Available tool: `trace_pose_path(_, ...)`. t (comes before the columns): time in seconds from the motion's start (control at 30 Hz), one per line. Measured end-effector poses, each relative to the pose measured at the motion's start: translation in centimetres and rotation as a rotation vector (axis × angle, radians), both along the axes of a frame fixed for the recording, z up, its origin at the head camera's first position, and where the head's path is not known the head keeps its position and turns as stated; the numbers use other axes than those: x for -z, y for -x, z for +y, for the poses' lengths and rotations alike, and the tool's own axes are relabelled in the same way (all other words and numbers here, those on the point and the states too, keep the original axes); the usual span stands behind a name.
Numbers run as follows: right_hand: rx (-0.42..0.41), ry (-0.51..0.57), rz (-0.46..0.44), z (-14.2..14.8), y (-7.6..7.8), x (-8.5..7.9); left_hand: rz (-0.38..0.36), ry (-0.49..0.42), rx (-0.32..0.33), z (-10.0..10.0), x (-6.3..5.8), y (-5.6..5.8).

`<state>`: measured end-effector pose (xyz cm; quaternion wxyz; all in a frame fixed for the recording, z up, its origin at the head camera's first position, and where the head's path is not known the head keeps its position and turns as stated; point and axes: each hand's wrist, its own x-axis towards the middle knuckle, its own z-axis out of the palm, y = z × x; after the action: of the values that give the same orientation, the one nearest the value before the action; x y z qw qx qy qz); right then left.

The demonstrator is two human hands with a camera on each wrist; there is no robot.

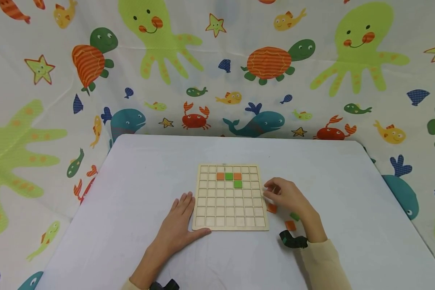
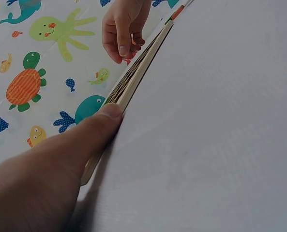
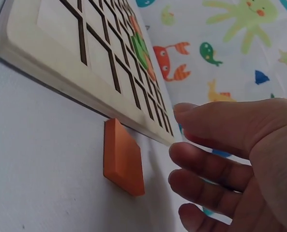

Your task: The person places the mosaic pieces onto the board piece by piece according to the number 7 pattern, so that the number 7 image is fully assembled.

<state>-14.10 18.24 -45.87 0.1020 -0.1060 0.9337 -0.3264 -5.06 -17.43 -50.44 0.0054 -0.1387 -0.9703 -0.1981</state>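
Observation:
A square wooden grid board (image 1: 221,211) lies on the white table. In its upper rows sit an orange tile (image 1: 220,176), a green tile (image 1: 228,176) and another orange tile (image 1: 237,176) side by side, with a second green tile (image 1: 237,184) below the right one. My left hand (image 1: 177,225) rests spread at the lower left corner, fingers along the left edge and thumb (image 2: 112,111) against the near edge. Just off the board's right edge hovers my right hand (image 1: 288,195), fingers loosely bent and nothing visible between them. Beneath it lies a loose orange tile (image 3: 123,162).
Nearer my right wrist lie a loose green tile (image 1: 295,216) and an orange tile (image 1: 290,225). A black wrist camera (image 1: 293,240) sits on that wrist. Behind the table (image 1: 159,157) hangs a curtain (image 1: 224,92) printed with sea animals.

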Motion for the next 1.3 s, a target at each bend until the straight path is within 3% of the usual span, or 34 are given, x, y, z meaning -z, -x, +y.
trace_pose_path(0.7,-0.081,-0.034,-0.180,1.2,-0.1,-0.1,0.011,0.012,0.012,-0.1,-0.3,0.2)
trace_pose_path(0.97,-0.131,-0.038,-0.188,1.5,-0.1,0.0,0.007,0.012,0.010,-0.1,-0.3,0.2)
trace_pose_path(1.3,-0.118,-0.035,-0.178,1.7,-0.1,-0.1,0.010,0.019,0.009,0.0,-0.2,0.2)
